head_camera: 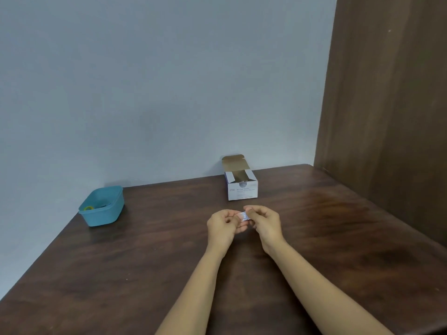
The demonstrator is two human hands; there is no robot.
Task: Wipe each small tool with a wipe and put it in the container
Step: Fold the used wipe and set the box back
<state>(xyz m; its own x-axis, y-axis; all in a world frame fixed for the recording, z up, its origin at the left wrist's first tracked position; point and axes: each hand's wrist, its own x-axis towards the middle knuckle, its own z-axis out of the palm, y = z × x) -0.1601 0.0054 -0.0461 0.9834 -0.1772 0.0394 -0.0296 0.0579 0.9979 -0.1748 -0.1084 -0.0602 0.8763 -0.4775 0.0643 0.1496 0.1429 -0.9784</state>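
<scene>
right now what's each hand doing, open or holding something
Left hand: fingers pinching the left end of the small wipe packet.
Right hand: fingers pinching the packet's right end, above the table.

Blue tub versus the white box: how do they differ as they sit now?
The blue tub is rounded plastic; the white box is square-edged printed cardboard. The tub sits near the left edge of the table, the box further right by the wall. The tub shows no lid; the box's flap stands up. Both are open on top.
</scene>
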